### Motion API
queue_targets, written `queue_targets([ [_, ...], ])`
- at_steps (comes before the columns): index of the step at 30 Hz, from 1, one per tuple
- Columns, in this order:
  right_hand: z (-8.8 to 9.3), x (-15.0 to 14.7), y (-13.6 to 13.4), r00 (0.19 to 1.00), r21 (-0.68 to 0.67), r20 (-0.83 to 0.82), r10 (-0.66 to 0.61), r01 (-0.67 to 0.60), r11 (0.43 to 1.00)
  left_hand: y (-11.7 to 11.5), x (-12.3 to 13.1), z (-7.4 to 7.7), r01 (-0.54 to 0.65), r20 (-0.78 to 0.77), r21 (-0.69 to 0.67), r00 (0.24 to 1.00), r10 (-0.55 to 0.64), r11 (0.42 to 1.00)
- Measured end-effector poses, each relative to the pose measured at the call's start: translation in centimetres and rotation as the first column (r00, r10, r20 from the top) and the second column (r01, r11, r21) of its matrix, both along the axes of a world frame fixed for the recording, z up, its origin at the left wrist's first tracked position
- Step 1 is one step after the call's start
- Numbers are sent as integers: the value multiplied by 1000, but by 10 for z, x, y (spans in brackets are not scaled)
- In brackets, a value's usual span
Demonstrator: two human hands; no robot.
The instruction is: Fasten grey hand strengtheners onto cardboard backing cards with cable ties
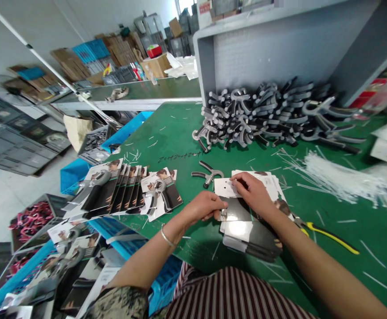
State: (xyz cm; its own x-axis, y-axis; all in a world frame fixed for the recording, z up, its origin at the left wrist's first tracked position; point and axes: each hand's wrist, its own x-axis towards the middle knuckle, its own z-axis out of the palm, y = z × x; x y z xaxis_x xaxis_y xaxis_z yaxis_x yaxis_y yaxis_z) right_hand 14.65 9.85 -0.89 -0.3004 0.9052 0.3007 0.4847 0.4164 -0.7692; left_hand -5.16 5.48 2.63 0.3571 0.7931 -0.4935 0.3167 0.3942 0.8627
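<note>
head view: your left hand [201, 208] and right hand [251, 192] are both pinching a hole-punched white backing card [224, 188], held just above a stack of cards [251, 235] on the green table [180, 128]. a loose hand grip trainer [207, 173] lies just beyond it, with carded grip trainers [123, 188] to the left, white cable ties [339, 177] to the right, and heaped grip trainers [256, 117] further on against a grey bin [279, 53].

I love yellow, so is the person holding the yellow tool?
No, the yellow-handled tool lies on the green table beside the right forearm.
</note>
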Motion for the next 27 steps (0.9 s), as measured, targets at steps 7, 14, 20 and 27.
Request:
queue_targets([
  [7, -1, 1, 1, 1000, -27, -9, 4, -5, 1000, 16, -10, -2, 44, 195, 2, 980, -44, 999],
  [14, -1, 0, 2, 1000, -24, -11, 0, -1, 1000, 11, -31, -4, 76, -42, 488, 997, -64, 870],
  [20, 1, 1, 0, 1000, -42, -23, -14, 13, 999, -25, -36, 4, 356, -171, 561, 933, -316, 747],
  [27, 11, 3, 0, 823, -234, -526, -216, 104, 967, -20, -46, -23, -241, 109, 268, 969, 220, 933],
])
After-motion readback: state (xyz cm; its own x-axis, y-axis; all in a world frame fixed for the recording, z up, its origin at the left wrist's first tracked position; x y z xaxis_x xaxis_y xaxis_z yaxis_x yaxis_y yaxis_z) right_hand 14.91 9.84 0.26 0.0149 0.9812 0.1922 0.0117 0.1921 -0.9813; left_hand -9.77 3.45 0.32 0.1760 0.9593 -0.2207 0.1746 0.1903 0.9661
